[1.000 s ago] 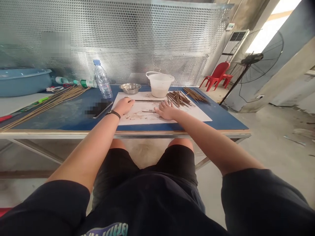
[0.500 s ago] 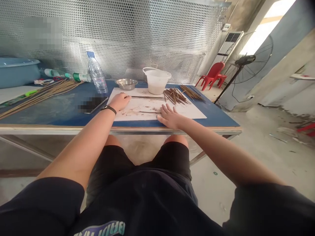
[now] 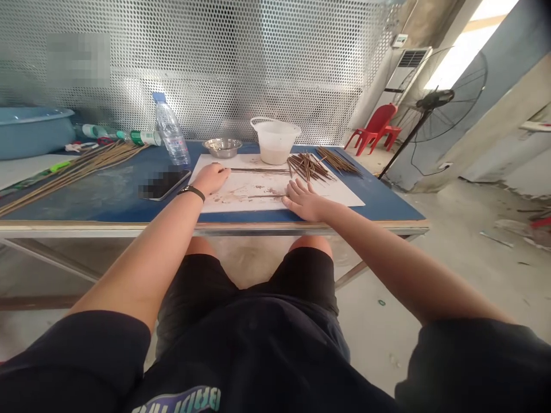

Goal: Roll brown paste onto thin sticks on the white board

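My left hand (image 3: 214, 179) is closed at the left end of several thin brown sticks (image 3: 258, 170) that lie across a white board (image 3: 232, 203). Its fingertips are curled, and a dark bit shows between them. Flat on the board, my right hand (image 3: 306, 202) rests with fingers stretched out. Under its palm and fingers runs one thin brown stick (image 3: 264, 196), its left part showing and the rest covered. Brown crumbs and smears mark the board between the hands. Just beyond my right hand lies a loose pile of brown sticks (image 3: 310, 167).
Behind the board stand a metal bowl (image 3: 222, 149) and a white bucket (image 3: 276, 143). More sticks (image 3: 338, 160) lie at the right. To the left are a phone (image 3: 166, 184), a water bottle (image 3: 171, 132), long brown strands (image 3: 81, 163) and a blue basin (image 3: 34, 135).
My right hand has slid slightly to the right over the board, its fingers a little closer together, and the stick under it has shifted slightly. My left hand stays in place.
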`<state>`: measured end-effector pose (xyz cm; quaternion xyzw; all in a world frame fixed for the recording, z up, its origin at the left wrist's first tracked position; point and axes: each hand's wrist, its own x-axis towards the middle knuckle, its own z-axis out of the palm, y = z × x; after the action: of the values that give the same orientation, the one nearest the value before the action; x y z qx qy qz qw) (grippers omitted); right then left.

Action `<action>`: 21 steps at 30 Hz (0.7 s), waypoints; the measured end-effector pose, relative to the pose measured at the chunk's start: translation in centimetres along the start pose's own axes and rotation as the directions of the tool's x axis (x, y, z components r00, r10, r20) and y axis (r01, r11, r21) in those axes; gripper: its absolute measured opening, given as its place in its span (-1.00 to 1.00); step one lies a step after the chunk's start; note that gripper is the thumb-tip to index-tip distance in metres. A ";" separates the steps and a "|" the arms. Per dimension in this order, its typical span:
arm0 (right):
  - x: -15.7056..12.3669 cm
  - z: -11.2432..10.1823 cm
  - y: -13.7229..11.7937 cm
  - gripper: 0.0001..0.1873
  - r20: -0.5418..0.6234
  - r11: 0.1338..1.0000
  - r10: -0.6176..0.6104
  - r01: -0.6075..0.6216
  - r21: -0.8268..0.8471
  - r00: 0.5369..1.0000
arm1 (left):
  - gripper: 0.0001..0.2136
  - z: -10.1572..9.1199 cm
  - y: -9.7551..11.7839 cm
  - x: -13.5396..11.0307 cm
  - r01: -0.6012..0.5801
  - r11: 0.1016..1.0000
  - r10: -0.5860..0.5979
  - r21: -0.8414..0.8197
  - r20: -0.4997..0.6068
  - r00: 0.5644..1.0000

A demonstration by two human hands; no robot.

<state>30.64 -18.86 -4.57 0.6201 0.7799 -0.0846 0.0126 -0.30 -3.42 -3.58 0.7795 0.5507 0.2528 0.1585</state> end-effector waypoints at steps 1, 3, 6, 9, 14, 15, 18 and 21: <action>-1.2 0.2 -0.1 0.16 0.001 1.000 -0.003 0.003 0.003 1.000 | -0.63 0.0 0.0 0.0 -0.005 1.000 0.005 0.004 0.001 1.000; -2.7 0.3 -0.3 0.17 0.009 1.000 -0.003 0.003 0.005 1.000 | -0.61 0.0 0.0 0.0 -0.010 1.000 0.010 0.006 -0.001 1.000; -2.6 0.1 -0.3 0.18 0.032 1.000 0.009 -0.009 -0.005 0.999 | -0.62 0.0 0.0 -0.1 -0.001 1.000 0.001 0.004 -0.009 1.000; 0.0 -0.4 0.3 0.09 0.040 0.999 0.029 -0.029 -0.017 0.999 | -0.65 0.0 0.1 -0.3 0.016 1.000 -0.016 -0.007 -0.019 1.000; 4.2 -2.2 1.7 0.09 0.030 0.995 0.098 -0.098 0.006 0.995 | -0.66 -0.2 0.5 -0.5 0.024 1.000 -0.024 -0.009 -0.013 1.000; 4.5 -2.6 1.9 0.09 0.024 0.994 0.104 -0.105 0.020 0.994 | -0.66 -0.2 0.6 -0.5 0.026 1.000 -0.026 -0.003 -0.011 1.000; 4.9 -3.6 1.8 0.02 -0.029 0.997 0.051 -0.050 0.061 0.998 | -0.65 -0.2 0.4 -0.2 0.026 0.999 -0.026 0.018 -0.001 1.000; 5.9 -3.7 0.3 -0.02 -0.097 0.995 -0.073 0.079 0.054 0.993 | -0.65 0.0 0.1 0.1 0.014 0.999 -0.014 0.033 -0.014 1.000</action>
<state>29.87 -12.55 -1.70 0.5934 0.7999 -0.0780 -0.0455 -0.13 -3.33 -3.49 0.7765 0.5614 0.2476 0.1435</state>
